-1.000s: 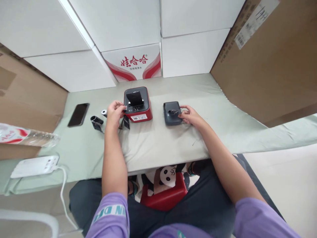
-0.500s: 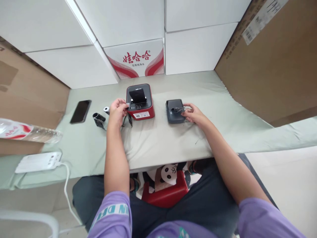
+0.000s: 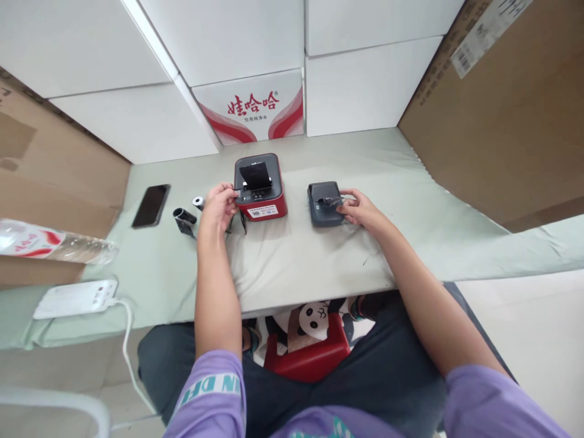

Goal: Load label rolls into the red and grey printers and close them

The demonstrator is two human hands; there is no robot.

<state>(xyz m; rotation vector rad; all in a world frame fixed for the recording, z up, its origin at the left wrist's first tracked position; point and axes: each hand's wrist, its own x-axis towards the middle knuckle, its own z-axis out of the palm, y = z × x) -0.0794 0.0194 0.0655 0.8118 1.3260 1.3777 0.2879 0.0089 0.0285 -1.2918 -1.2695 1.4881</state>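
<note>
A red label printer (image 3: 262,210) with a black top stands on the cloth, a dark strip (image 3: 255,175) sticking up from its slot. My left hand (image 3: 222,204) is at the printer's left edge, fingers pinched at its top corner; what they hold is too small to make out. To the right lies a smaller dark grey printer-like device (image 3: 325,213). Over its top runs a thin crumpled strip of film (image 3: 332,201), its right end pinched in my right hand (image 3: 358,208). Beside my left wrist stand a dark-wrapped roll (image 3: 184,220) and a white paper roll (image 3: 198,203).
A phone (image 3: 151,205) lies at the left of the table. Nearer are a water bottle (image 3: 59,242) and a white power bank (image 3: 76,299) with a cable. White boxes (image 3: 255,109) line the back; cardboard boxes (image 3: 502,134) stand at both sides. A red stool (image 3: 312,360) is below.
The whole view has shifted slightly. My left fingers have moved a little at the printer's corner, and the small light piece seen there is now hardly visible. My right hand stays at the device.
</note>
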